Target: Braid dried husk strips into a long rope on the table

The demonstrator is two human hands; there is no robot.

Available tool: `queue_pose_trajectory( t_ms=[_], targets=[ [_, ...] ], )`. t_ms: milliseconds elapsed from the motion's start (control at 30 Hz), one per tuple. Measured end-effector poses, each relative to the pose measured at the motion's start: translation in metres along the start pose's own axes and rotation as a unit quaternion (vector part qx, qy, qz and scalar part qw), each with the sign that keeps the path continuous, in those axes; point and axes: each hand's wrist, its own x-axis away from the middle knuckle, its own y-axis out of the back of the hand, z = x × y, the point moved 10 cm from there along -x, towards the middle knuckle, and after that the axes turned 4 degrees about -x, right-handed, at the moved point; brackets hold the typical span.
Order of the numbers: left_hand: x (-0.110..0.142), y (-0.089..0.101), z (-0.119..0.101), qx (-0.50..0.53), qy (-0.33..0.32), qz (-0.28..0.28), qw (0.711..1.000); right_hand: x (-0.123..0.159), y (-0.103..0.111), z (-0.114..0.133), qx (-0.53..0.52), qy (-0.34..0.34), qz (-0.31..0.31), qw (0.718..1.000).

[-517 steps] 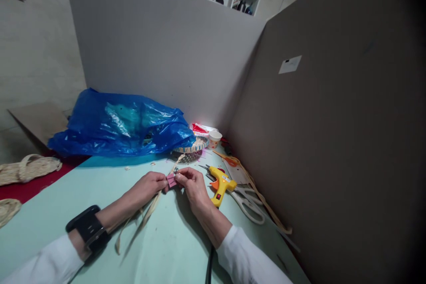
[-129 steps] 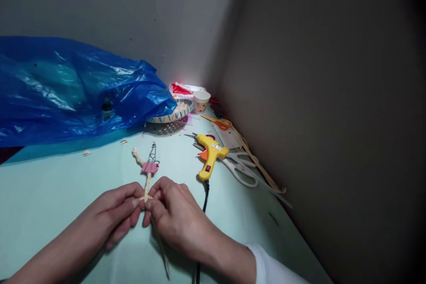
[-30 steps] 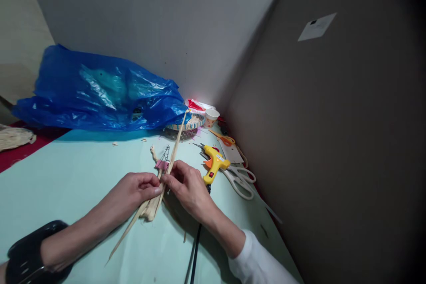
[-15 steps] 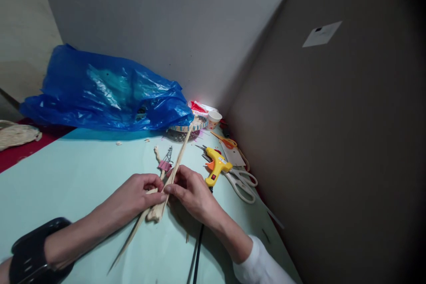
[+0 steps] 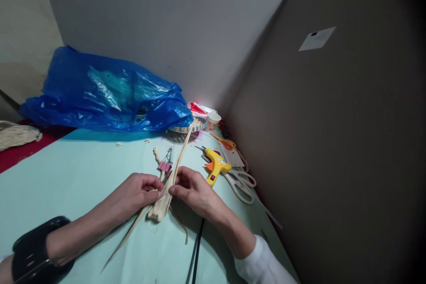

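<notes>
Pale dried plant-fibre strips (image 5: 162,206) lie between my hands over the light green table cover. My left hand (image 5: 141,193) pinches the strips from the left, thumb against fingers. From the other side, my right hand (image 5: 190,188) grips the edge of the widest strip between thumb and fingers. That strip runs up and away toward the basket at the back. Thin tails of fibre hang to the lower left and lower right. Just beyond the fingers, a pink binder clip (image 5: 164,166) is clamped on a twisted braid of the same fibre (image 5: 156,154).
Right of my right hand lie a yellow glue gun (image 5: 218,166) with a black cord, white-handled scissors (image 5: 240,188) and orange-handled scissors (image 5: 228,143). Behind stand a paper cup (image 5: 213,120), a round basket (image 5: 199,123) and a large blue plastic bag (image 5: 113,93). A grey partition rises on the right.
The widest strip is spread flatter and broader between my hands. My right hand has shifted slightly right, and my left thumb has drawn back. A curled tail now shows at lower right.
</notes>
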Motion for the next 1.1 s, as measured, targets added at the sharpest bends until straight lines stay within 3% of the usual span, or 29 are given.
queue_pose_trajectory(
  t_ms=[133, 233, 567, 1100],
  targets=[
    [0.000, 0.001, 0.002, 0.011, 0.004, -0.020, 1.000, 0.004, -0.001, 0.002, 0.082, 0.007, -0.052, 0.995],
    [0.001, 0.001, -0.001, -0.004, -0.012, -0.018, 1.000, 0.005, -0.002, -0.002, 0.076, 0.002, -0.064, 0.995],
    [0.003, -0.002, -0.009, -0.057, -0.039, -0.007, 0.998, 0.003, 0.000, -0.001, 0.069, -0.008, -0.089, 0.994],
    [0.003, 0.000, -0.005, -0.076, -0.056, -0.030, 0.995, 0.012, -0.003, 0.017, 0.178, 0.018, -0.111, 0.977]
  ],
)
